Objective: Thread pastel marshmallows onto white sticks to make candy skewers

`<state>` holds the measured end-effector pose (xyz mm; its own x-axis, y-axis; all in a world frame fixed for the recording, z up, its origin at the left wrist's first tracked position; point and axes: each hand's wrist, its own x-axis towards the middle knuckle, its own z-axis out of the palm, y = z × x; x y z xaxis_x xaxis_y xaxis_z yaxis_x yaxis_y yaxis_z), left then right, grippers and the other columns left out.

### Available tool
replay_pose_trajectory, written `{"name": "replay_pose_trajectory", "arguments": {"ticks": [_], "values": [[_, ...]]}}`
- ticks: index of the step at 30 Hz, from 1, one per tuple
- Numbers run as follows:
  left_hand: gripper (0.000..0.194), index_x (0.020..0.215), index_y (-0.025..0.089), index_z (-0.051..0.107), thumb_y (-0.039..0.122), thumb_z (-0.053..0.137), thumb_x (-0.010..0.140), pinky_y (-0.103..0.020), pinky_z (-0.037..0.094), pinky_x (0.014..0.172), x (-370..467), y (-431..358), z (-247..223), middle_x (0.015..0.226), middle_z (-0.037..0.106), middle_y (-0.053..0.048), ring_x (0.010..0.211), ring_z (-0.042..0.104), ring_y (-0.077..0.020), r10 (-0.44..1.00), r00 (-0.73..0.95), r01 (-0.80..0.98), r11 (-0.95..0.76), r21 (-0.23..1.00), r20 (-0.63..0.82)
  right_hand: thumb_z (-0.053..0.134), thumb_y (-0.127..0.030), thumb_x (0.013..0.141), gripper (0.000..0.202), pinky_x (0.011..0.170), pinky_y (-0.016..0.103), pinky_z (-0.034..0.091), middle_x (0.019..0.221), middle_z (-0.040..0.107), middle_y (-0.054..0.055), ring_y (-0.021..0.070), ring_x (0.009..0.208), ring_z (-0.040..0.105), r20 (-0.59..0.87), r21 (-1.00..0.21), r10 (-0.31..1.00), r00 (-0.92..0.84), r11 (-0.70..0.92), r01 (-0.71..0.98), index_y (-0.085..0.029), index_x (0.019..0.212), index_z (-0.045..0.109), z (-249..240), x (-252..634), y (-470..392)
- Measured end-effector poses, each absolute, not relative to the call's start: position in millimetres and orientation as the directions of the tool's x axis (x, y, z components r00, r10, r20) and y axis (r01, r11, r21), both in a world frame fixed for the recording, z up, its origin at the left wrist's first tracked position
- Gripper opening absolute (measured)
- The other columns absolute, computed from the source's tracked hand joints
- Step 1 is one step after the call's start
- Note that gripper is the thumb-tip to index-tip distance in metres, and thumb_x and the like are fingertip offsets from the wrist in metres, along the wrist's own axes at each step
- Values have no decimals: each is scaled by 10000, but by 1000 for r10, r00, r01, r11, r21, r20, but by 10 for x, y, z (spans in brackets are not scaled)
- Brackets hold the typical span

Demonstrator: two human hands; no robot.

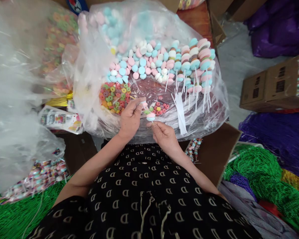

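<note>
My right hand (164,134) pinches the white stick of a candy skewer, its fingers closed below a pink and pale blue disc candy (150,117). Green rings sit just above that disc. At the skewer's upper end, my left hand (131,116) has thumb and fingers closed on a pink and white disc candy (144,103). Whether the stick passes through this piece is too small to tell. Close to my left hand lies a pile of small coloured candy rings (113,96). A smaller group of mostly red rings (161,108) lies just beyond my right hand.
Clear plastic (97,122) covers the work surface. Loose pastel disc candies (142,61) lie at the back, finished-looking skewers (195,64) at the right, and bare white sticks (180,114) nearer. A large plastic bag (20,83) bulges at left. A cardboard box (266,86) stands right.
</note>
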<state>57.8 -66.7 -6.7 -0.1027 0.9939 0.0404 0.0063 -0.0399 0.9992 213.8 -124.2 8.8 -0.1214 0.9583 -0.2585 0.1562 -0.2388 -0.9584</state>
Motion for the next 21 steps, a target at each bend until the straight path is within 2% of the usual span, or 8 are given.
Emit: {"name": "replay_pose_trajectory", "arguments": {"ticks": [6, 10, 15, 19, 21], "values": [[203, 1133, 311, 832, 412, 707, 1008, -380, 537, 1116, 628, -702, -67, 1225, 800, -31, 1162, 729, -213, 995, -99, -54, -17, 998, 11, 576, -566, 1022, 423, 532, 274, 374, 561, 466, -50, 143, 556, 470, -214, -962, 971, -105, -191, 196, -199, 968, 779, 65, 2092, -1255], [228, 1175, 330, 825, 425, 688, 1020, -385, 535, 1138, 646, -729, -53, 1272, 796, -25, 1230, 717, -220, 998, -68, -105, -5, 994, -2, 563, -564, 1031, 420, 540, 286, 391, 585, 486, -37, 153, 574, 484, -203, -963, 974, -98, -180, 199, -205, 966, 770, 29, 2071, -1250], [230, 1142, 311, 836, 439, 691, 1018, -392, 511, 1163, 663, -744, -16, 1256, 807, -34, 1227, 709, -221, 997, -42, -25, -65, 998, 64, 544, -568, 1042, 411, 590, 295, 444, 616, 499, -23, 180, 656, 554, -171, -969, 983, -68, -155, 194, -223, 959, 753, 27, 2060, -1236], [250, 1127, 289, 844, 464, 715, 1003, -393, 500, 1180, 689, -746, -15, 1256, 811, -45, 1245, 704, -225, 993, 25, -27, -111, 993, 112, 541, -578, 1042, 420, 582, 289, 428, 613, 463, -26, 169, 641, 508, -165, -972, 985, -58, -152, 180, -236, 822, 645, -12, 2032, -1189], [290, 1176, 309, 829, 499, 759, 969, -383, 513, 1170, 706, -739, -18, 1323, 789, -33, 1302, 685, -234, 999, 30, -135, -10, 991, 14, 562, -614, 1033, 441, 548, 280, 397, 600, 452, -38, 144, 585, 455, -161, -982, 985, -55, -155, 107, -239, 804, 610, -33, 2019, -1152]]}}
